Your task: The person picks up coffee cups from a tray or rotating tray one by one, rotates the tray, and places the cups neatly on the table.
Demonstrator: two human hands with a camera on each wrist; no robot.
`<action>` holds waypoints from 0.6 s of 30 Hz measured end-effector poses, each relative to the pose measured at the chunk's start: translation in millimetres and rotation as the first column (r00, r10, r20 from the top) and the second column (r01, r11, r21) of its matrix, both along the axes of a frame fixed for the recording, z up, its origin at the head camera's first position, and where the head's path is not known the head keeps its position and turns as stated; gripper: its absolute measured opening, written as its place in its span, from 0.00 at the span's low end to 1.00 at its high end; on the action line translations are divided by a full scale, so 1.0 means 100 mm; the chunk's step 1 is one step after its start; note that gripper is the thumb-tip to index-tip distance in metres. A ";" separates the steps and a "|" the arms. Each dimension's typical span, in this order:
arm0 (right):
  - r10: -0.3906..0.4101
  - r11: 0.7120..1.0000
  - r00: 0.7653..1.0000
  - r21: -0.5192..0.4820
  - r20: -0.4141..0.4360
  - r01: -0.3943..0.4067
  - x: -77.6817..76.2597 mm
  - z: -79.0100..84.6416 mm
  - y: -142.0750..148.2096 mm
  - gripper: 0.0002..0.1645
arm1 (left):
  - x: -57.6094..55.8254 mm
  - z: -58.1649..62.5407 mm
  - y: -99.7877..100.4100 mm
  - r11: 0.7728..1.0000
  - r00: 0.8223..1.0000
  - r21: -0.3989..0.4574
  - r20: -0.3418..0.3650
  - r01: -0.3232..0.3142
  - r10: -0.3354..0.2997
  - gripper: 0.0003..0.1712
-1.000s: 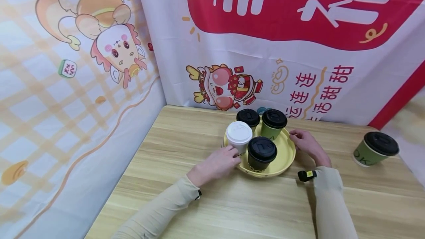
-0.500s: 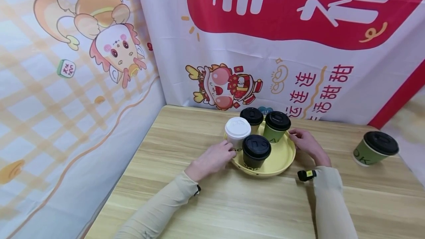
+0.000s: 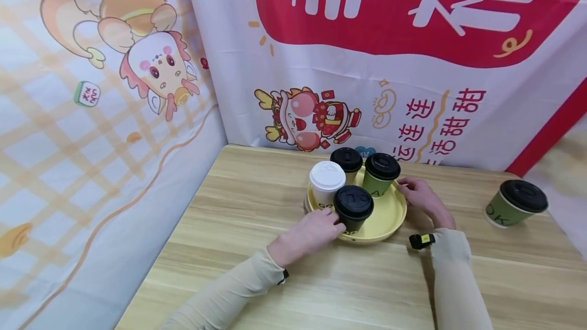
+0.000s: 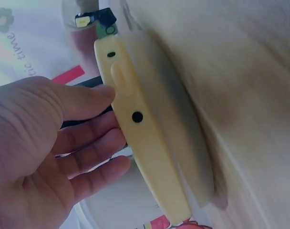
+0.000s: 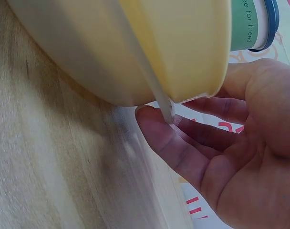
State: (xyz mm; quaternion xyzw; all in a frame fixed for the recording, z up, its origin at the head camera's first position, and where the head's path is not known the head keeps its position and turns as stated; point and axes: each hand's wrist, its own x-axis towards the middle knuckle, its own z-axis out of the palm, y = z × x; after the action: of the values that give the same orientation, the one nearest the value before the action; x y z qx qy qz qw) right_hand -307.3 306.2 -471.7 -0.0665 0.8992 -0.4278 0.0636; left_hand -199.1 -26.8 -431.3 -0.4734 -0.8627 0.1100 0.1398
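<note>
Left grip (image 3: 308, 233): is touching the dark, black-lidded coffee cup (image 3: 354, 203) at its left; cannot tell whether clamped. Right grip (image 3: 424, 198): is pinching the edge of the round yellow tray (image 3: 384, 219). The tray is carrying four lidded cups between both grips: the dark one, a white-lidded cup (image 3: 327, 178) just beyond the left grip, a black-lidded tan cup (image 3: 347, 160) farther beyond, a green cup (image 3: 380, 173) left of the right grip. Another green cup, lettered "OK" (image 3: 512, 205), is standing well right of the right grip, on the counter (image 3: 367, 284).

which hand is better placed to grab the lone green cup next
Probably the right hand: it is nearer the lone green cup, though it pinches the yellow tray; the left hand is farther off, by the dark cup.
</note>
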 end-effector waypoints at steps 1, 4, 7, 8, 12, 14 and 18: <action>-0.001 1.000 1.000 0.003 0.000 0.001 0.00 0.00 0.00 0.21 | 0.01 -0.01 0.01 1.000 1.000 0.003 -0.005 -0.001 0.001 0.08; -0.003 1.000 1.000 0.010 -0.003 0.003 0.00 -0.01 0.01 0.21 | 0.01 -0.04 0.02 1.000 1.000 0.025 -0.009 0.001 -0.001 0.08; -0.007 1.000 1.000 0.018 -0.010 0.007 -0.01 -0.01 0.01 0.22 | 0.00 -0.07 0.00 0.999 1.000 0.052 -0.007 0.005 -0.005 0.09; -0.010 1.000 1.000 0.018 -0.008 0.010 -0.01 -0.01 0.01 0.21 | 0.00 -0.08 -0.01 0.998 1.000 0.062 -0.003 0.005 -0.005 0.10; -0.004 1.000 1.000 0.024 -0.010 0.005 0.00 -0.01 0.00 0.21 | -0.03 -0.11 -0.08 0.997 1.000 0.083 0.030 -0.011 0.009 0.12; 0.002 1.000 1.000 0.019 -0.015 -0.001 0.01 -0.01 -0.01 0.20 | -0.05 -0.12 -0.12 0.996 0.998 0.090 0.051 -0.028 0.023 0.13; 0.010 1.000 1.000 -0.005 -0.025 -0.010 0.03 0.00 0.00 0.18 | -0.09 -0.14 -0.20 0.992 0.995 0.113 0.093 -0.049 0.039 0.14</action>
State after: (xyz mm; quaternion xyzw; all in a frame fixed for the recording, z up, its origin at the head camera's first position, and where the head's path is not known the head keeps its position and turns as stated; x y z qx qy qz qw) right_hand -304.8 306.0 -471.3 -0.0767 0.8985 -0.4287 0.0544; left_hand -208.4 -46.7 -445.5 -0.4500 -0.8833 0.0415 0.1250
